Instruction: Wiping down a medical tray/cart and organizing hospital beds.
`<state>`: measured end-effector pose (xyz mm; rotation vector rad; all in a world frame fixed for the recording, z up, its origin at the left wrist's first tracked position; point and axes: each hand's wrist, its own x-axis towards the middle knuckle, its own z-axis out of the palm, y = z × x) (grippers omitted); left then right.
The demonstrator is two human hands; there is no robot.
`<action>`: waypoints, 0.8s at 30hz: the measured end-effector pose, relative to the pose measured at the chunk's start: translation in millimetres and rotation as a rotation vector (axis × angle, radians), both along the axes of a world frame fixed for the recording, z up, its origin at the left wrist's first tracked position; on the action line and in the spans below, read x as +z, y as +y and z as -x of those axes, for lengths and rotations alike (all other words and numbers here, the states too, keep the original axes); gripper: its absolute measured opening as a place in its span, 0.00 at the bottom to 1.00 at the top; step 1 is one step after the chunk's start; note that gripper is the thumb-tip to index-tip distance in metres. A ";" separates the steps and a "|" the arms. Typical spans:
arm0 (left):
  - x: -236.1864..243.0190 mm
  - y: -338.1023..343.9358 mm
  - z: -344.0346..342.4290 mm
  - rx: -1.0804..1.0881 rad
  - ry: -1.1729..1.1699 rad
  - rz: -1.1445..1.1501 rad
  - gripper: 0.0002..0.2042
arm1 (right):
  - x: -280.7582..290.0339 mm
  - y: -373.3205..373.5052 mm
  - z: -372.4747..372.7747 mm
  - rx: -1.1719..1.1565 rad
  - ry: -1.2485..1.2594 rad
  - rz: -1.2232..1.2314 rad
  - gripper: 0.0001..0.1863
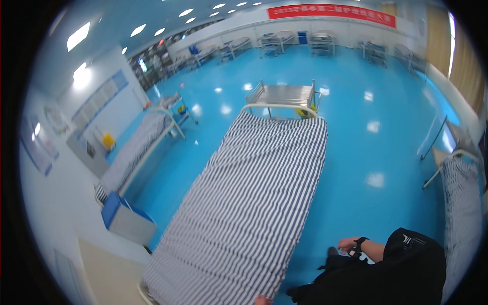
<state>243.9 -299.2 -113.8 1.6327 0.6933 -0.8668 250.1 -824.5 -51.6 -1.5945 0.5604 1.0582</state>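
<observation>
A long bed (pixel 239 198) with a navy-and-white striped sheet stretches away from me, the cloth lightly wrinkled toward its far end. At the bottom edge of the picture, only a small part of my left hand (pixel 263 300) shows, by the near right side of the mattress; its fingers are cut off. To the right of the bed, my right hand (pixel 348 245) hangs over the floor with loosely bent fingers and nothing visible in it. It wears a dark wristband (pixel 361 243), and a black sleeve (pixel 412 249) covers the upper arm.
Beyond the bed's white foot rail stands a steel trolley (pixel 284 94). A blue-and-grey bedside cabinet (pixel 129 218) is at left, near another striped bed (pixel 137 145). A further bed (pixel 460 203) lines the right side. Several beds and carts stand along the far wall under a red banner (pixel 330 15).
</observation>
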 end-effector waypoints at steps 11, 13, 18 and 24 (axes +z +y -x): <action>33.9 -170.3 -106.9 -0.298 -0.059 -0.036 0.12 | -61.3 -161.2 -43.4 -0.064 -0.094 0.287 0.16; 36.5 -191.6 -129.0 -0.295 -0.095 -0.039 0.10 | -62.5 -180.8 -52.7 -0.060 0.013 0.291 0.17; 35.2 -224.0 -193.5 -0.240 -0.261 -0.020 0.07 | -52.9 -203.9 -93.2 -0.006 0.015 0.282 0.17; -6.9 -225.5 -207.6 -0.119 -0.469 -0.009 0.05 | -56.8 -216.2 -171.7 0.066 0.019 0.211 0.17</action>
